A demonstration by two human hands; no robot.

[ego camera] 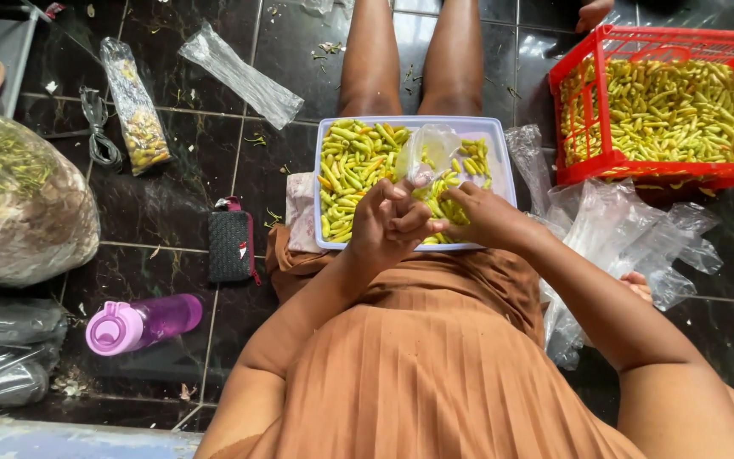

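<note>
Chili peppers (352, 166), yellow-green, fill a pale blue tray (499, 161) resting on the lap of a person seated on a dark tiled floor, both hands meeting over it. The left hand (388, 223) and right hand (477, 214) together pinch the mouth of a small clear plastic bag (431, 151) held above the tray. A red crate (584, 127) of more peppers sits to the right beside loose empty bags (630, 238), with a purple bottle (142, 323) and a small black pouch (231, 245) on the floor at left.
</note>
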